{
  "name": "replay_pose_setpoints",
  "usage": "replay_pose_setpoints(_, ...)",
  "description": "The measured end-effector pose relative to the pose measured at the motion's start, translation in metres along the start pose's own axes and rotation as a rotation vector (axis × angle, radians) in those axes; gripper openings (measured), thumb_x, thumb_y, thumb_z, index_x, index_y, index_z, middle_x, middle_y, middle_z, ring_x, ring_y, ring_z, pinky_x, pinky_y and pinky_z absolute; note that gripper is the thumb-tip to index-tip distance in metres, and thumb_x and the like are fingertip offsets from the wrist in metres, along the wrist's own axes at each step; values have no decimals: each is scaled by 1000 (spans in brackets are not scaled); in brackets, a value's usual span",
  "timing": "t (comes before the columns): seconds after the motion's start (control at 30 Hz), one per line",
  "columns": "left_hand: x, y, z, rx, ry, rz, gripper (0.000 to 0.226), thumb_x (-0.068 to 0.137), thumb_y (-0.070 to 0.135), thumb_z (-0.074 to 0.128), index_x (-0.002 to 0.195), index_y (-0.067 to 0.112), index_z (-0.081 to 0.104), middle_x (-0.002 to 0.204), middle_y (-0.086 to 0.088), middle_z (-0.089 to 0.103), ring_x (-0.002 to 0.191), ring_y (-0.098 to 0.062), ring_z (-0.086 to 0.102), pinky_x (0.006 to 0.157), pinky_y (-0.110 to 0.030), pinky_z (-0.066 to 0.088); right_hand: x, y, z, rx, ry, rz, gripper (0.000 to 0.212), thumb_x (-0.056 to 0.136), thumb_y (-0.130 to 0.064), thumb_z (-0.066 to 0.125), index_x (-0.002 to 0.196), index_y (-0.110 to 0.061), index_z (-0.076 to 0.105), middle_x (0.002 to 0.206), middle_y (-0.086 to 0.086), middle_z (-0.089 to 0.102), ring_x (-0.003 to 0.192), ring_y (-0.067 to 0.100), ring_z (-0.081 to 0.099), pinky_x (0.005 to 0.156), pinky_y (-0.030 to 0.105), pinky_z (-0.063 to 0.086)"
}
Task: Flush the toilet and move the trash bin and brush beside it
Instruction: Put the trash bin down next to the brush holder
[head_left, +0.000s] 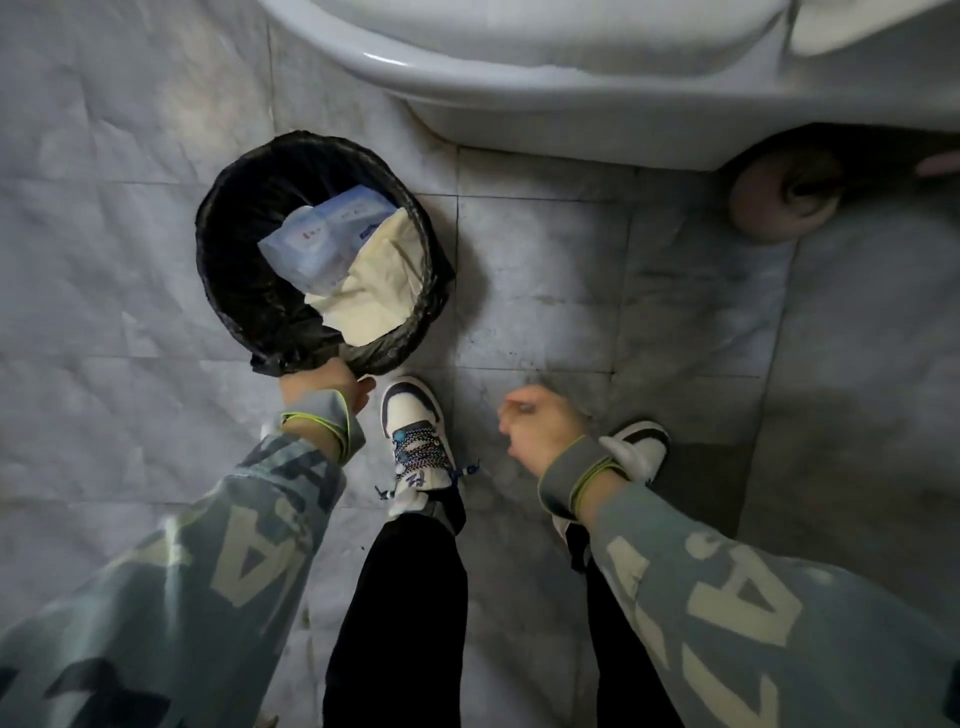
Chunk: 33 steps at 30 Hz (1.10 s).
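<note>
- Where grey floor tiles (545, 270) meet the toilet (571, 78), a round trash bin (234, 291) lined with a crinkled black bag (270, 358), standing upright just beside the bowl's lower left edge, apart from it by a strip of tile.
- Inside the bin: a pale blue printed packet (322, 234) toward the side facing the toilet, a crumpled cream tissue (374, 291) lying over it on the side away from the toilet.
- Bag edge folded over the rim, bunched into a loose flap at the point of the bin farthest from the toilet.
- Under the toilet's right end, in shadow, a pinkish round holder (779, 202) with a dark hollow; probably the brush stand, though too dim to tell for sure.
- Left hand (324, 387) stretched forward from a grey-green lettered sleeve (208, 545), knuckles up, set against the bin rim farthest from the toilet.
- Fingers curled over the rim and bag there, closed in a pinch on the bin's edge; fingertips hidden behind the hand.
- Right hand (535, 421) held low over bare tile, well apart from the bin and farther from the toilet than the holder, wrist bent, blurred.
- Fingers loosely curled inward, half closed, holding nothing and touching nothing.
- Two white and dark sneakers (415, 441) on the tiles between the hands, toes pointing toward the toilet, the left one just beside the bin.
</note>
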<state>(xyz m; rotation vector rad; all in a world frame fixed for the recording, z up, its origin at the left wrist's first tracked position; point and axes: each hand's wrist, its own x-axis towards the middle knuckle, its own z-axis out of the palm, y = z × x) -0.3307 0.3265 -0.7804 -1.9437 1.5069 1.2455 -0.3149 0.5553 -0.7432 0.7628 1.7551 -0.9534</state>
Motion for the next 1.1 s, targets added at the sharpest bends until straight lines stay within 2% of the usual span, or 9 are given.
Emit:
replay_pose_setpoints(0.07, 6, -11, 5, -26, 30, -16, 31, 75, 17, 61, 105, 9, 63, 91, -17, 73, 49, -23, 68, 42, -24, 52, 4, -4, 3, 98, 19, 35, 13, 78, -37, 54, 82, -31, 64, 100, 6, 74, 82, 26, 66, 83, 42, 58)
replay_pose_setpoints(0.27, 10, -66, 56, 235, -84, 154, 61, 46, 37, 57, 99, 8, 58, 86, -19, 73, 71, -35, 73, 74, -56, 59, 14, -4, 17, 424, 17, 195, 23, 77, -45, 58, 82, -22, 55, 92, 9, 72, 68, 27, 62, 58, 30, 46)
replay_pose_setpoints(0.43, -69, -70, 108, 505, -393, 201, 41, 53, 45, 62, 86, 28, 45, 94, -19, 73, 81, -40, 72, 77, -57, 58, 32, 32, -10, 677, 158, 353, 29, 86, -38, 54, 85, -9, 57, 92, 17, 72, 70, 25, 74, 67, 37, 62)
replay_pose_setpoints(0.57, -120, -67, 122, 695, -625, 161, 69, 77, 32, 68, 136, 32, 33, 116, -18, 69, 79, -29, 66, 58, -32, 50, 28, 57, -59, 995, 317, 503, 19, 96, -5, 40, 85, 0, 54, 70, 15, 58, 28, 15, 55, 34, 18, 43)
replay_pose_setpoints(0.7, -129, -56, 123, 572, -545, 207, 75, 88, 34, 60, 149, 16, 21, 126, -22, 62, 93, -35, 68, 77, -36, 58, 30, 80, -118, 1221, 521, 550, 30, 96, 1, 35, 121, 4, 51, 98, 24, 63, 57, 26, 58, 43, 28, 45)
replay_pose_setpoints(0.8, -121, -39, 109, 469, -406, 286, 56, 92, 25, 57, 142, 9, 35, 105, -20, 67, 70, -29, 61, 41, -20, 49, 33, 92, -154, 1315, 497, 500, 43, 100, -1, 30, 140, 0, 45, 121, 24, 62, 75, 27, 63, 40, 24, 51)
replay_pose_setpoints(0.9, -110, -31, 93, 480, -345, 343, 43, 93, 24, 57, 129, 4, 49, 80, -9, 65, 55, -27, 54, 32, -18, 37, 27, 94, -177, 1401, 353, 415, 42, 106, -19, 24, 142, -13, 46, 148, 12, 49, 130, 23, 53, 67, 24, 49)
replay_pose_setpoints(0.97, -109, -30, 82, 519, -327, 337, 37, 92, 25, 56, 123, 5, 54, 76, -6, 65, 59, -29, 59, 33, -16, 37, 16, 91, -179, 1314, 246, 406, 35, 106, -31, 28, 129, -21, 53, 153, 5, 44, 128, 19, 53, 70, 21, 43)
replay_pose_setpoints(1.1, -129, -26, 59, 583, -362, 377, 32, 91, 28, 57, 114, 6, 59, 78, -7, 68, 56, -26, 60, 49, -26, 40, -16, 66, -156, 1098, 96, 384, 28, 105, -33, 32, 115, -21, 55, 145, 8, 53, 76, 14, 58, 61, 23, 42)
